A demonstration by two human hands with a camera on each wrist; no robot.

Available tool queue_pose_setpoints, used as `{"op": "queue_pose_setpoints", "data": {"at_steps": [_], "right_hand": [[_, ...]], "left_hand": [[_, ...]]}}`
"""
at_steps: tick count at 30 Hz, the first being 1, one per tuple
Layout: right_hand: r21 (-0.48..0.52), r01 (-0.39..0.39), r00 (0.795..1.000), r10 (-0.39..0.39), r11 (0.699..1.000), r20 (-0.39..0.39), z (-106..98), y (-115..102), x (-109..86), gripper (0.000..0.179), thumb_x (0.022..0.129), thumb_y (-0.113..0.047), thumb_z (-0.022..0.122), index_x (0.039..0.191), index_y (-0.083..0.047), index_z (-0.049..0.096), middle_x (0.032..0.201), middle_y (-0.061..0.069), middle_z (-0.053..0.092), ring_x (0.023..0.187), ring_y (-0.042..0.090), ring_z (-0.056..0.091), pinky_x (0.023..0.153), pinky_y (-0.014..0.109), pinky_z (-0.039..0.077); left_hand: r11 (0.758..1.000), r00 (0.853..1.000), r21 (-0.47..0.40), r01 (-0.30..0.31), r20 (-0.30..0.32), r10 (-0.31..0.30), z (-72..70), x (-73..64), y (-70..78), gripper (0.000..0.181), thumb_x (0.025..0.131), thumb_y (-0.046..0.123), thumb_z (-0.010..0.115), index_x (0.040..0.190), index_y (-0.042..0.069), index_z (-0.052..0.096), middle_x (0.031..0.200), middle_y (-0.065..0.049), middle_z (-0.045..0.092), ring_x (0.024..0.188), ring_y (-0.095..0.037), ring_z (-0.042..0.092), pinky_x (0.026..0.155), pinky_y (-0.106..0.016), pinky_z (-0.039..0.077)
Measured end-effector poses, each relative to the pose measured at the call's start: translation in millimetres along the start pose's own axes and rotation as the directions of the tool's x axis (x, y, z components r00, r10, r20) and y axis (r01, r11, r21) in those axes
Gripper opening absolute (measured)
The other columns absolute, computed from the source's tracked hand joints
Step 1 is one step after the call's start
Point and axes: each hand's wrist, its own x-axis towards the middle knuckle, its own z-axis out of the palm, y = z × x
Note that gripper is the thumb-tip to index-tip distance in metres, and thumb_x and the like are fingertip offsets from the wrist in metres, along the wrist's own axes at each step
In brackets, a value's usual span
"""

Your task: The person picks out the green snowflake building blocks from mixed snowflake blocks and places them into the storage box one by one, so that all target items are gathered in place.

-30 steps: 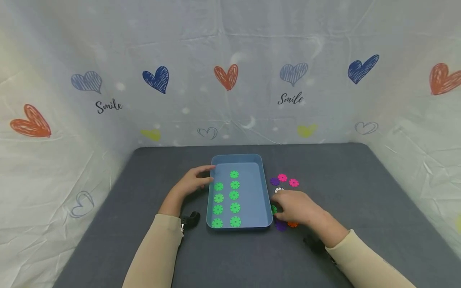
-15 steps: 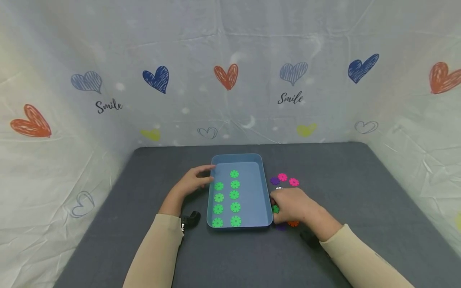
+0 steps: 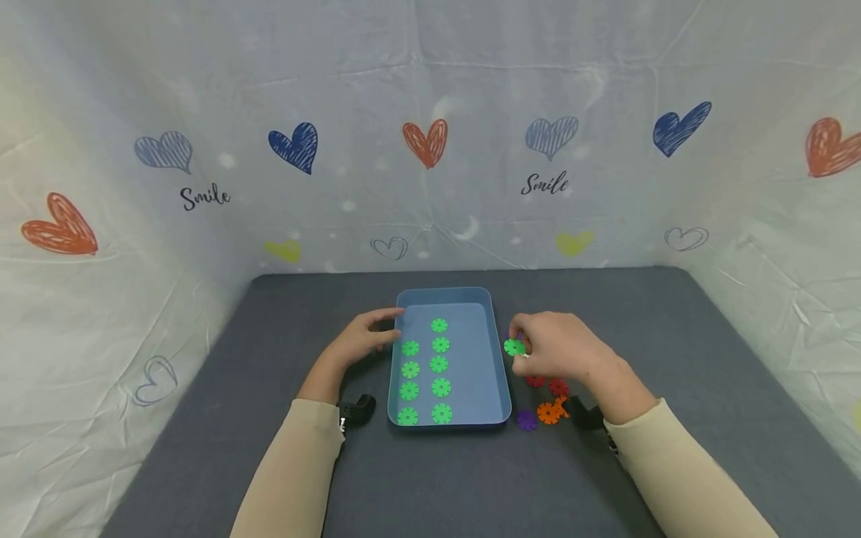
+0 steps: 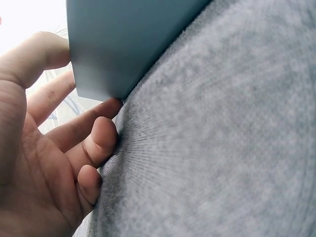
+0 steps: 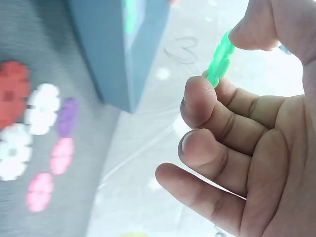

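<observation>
My right hand (image 3: pixel 561 345) pinches a green notched plastic disc (image 3: pixel 514 347) between thumb and fingers, raised just beyond the tray's right rim. In the right wrist view this green disc (image 5: pixel 220 59) shows edge-on. A shallow blue tray (image 3: pixel 474 359) lies on the table with two columns of similar green discs (image 3: pixel 439 364) flat inside; the left column is shorter. Beside the tray's left wall rests my left hand (image 3: pixel 363 336), its thumb and forefinger touching the wall. In the left wrist view, the left hand (image 4: pixel 44 148) has its lower fingers bent loosely near the cloth.
Right of the tray lie a purple disc (image 3: pixel 527 420), orange discs (image 3: pixel 548 413) and red discs (image 3: pixel 558 386). White discs (image 5: pixel 43 108) and pink discs (image 5: pixel 62 156) show in the right wrist view. A curtain (image 3: pixel 430 209) with printed hearts hangs behind the grey table (image 3: pixel 417 486).
My right hand has closed on a green disc beside the tray, lifted it and moved away from me, uncovering red and orange discs. The left hand has stayed in place.
</observation>
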Motion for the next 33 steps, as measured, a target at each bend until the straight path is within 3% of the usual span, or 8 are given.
{"op": "queue_pose_setpoints", "data": {"at_steps": [9, 15, 23, 27, 30, 33], "right_hand": [[-0.072, 0.064, 0.997, -0.067, 0.995, -0.036, -25.4, -25.0, 59.8, 0.037, 0.075, -0.023, 0.065, 0.109, -0.011, 0.068, 0.065, -0.006, 0.054, 0.057, 0.012, 0.045, 0.057, 0.033, 0.038], [-0.059, 0.103, 0.993, -0.106, 0.993, -0.042, -25.7, -43.5, 100.9, 0.039, 0.074, -0.023, 0.063, 0.111, -0.012, 0.068, 0.063, -0.005, 0.053, 0.057, 0.013, 0.043, 0.057, 0.034, 0.036], [-0.124, 0.113, 0.993, -0.109, 0.986, 0.045, 6.1, -61.5, 143.6, 0.043, 0.082, -0.028, 0.067, 0.121, -0.011, 0.068, 0.066, -0.005, 0.057, 0.058, 0.013, 0.047, 0.059, 0.033, 0.044], [-0.162, 0.088, 0.991, -0.070, 0.983, 0.113, 31.2, -68.6, 158.0, 0.042, 0.090, -0.034, 0.072, 0.125, -0.012, 0.068, 0.092, -0.002, 0.070, 0.074, 0.014, 0.060, 0.073, 0.036, 0.053], [-0.191, 0.066, 0.987, -0.035, 0.979, 0.159, 50.4, -70.9, 164.6, 0.041, 0.092, -0.039, 0.074, 0.124, -0.013, 0.068, 0.107, -0.001, 0.071, 0.087, 0.016, 0.065, 0.081, 0.038, 0.054], [-0.215, 0.051, 0.981, -0.009, 0.975, 0.192, 64.0, -72.9, 168.3, 0.040, 0.091, -0.039, 0.075, 0.121, -0.013, 0.069, 0.103, -0.002, 0.070, 0.085, 0.015, 0.064, 0.081, 0.039, 0.054]], "left_hand": [[1.000, 1.000, 0.018, -0.001, -0.010, 0.001, -7.5, 0.4, 1.3, 0.055, 0.096, 0.027, 0.074, 0.148, 0.019, 0.059, 0.146, -0.014, 0.052, 0.074, -0.024, 0.058, 0.071, -0.039, 0.048], [1.000, 1.000, 0.017, -0.006, -0.018, 0.006, -8.8, 0.9, -0.7, 0.055, 0.097, 0.024, 0.073, 0.149, 0.017, 0.057, 0.148, -0.014, 0.050, 0.074, -0.024, 0.058, 0.071, -0.039, 0.048], [1.000, 1.000, -0.018, 0.004, -0.004, -0.004, -5.5, -0.9, -1.3, 0.054, 0.097, 0.024, 0.072, 0.149, 0.015, 0.057, 0.149, -0.015, 0.050, 0.073, -0.024, 0.057, 0.069, -0.039, 0.048], [0.999, 1.000, -0.029, -0.017, 0.000, 0.017, -4.2, -0.3, -1.8, 0.053, 0.097, 0.022, 0.072, 0.148, 0.014, 0.058, 0.149, -0.015, 0.051, 0.073, -0.023, 0.057, 0.068, -0.038, 0.049], [0.999, 1.000, -0.027, -0.031, 0.004, 0.031, -2.7, -0.5, -1.6, 0.052, 0.098, 0.021, 0.072, 0.148, 0.014, 0.058, 0.149, -0.015, 0.050, 0.071, -0.022, 0.057, 0.067, -0.038, 0.049], [0.999, 0.999, -0.033, -0.031, 0.014, 0.032, -0.3, -1.3, -1.5, 0.053, 0.097, 0.022, 0.071, 0.148, 0.015, 0.058, 0.149, -0.015, 0.050, 0.069, -0.020, 0.056, 0.066, -0.036, 0.049]]}}
